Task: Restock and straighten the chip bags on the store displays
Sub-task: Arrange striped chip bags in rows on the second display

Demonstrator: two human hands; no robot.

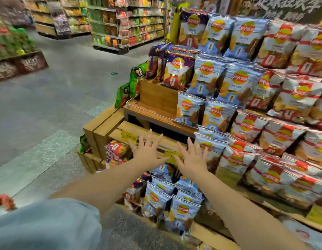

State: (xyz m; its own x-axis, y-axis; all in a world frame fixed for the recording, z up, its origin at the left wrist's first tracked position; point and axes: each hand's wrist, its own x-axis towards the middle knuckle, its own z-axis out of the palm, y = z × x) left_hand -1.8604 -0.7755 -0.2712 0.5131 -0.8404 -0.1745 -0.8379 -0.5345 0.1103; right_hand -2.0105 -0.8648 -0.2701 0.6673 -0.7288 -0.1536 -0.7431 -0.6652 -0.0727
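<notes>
Both hands are extended forward with fingers straight and spread, holding nothing. Left hand (149, 150) sits at centre frame, in front of the wooden crate edge (138, 131) and near a yellow price tag (128, 135). Right hand (192, 159) lies just beside it toward 3 o'clock, over a second yellow price tag (172, 156); contact with the wood cannot be confirmed.

Blue chip bags (183, 210) stand upright in the low bin at 6 o'clock, directly below the hands. More blue chip bags occupy the tiers at 1 o'clock. Red-and-white chip bags (290, 98) fill the display from 2 to 4 o'clock. Purple chip bags (176, 71) stand on a wooden box (156, 94) at 12 o'clock. Green chip bags (131, 87) hang off the display corner at 11 o'clock. A bare shelf section (147, 110) lies between the wooden box and the hands.

A pale blue sleeve (48, 224) appears at 7 o'clock. Store shelving (120, 24) stands across the aisle at 11 o'clock, blurred.
</notes>
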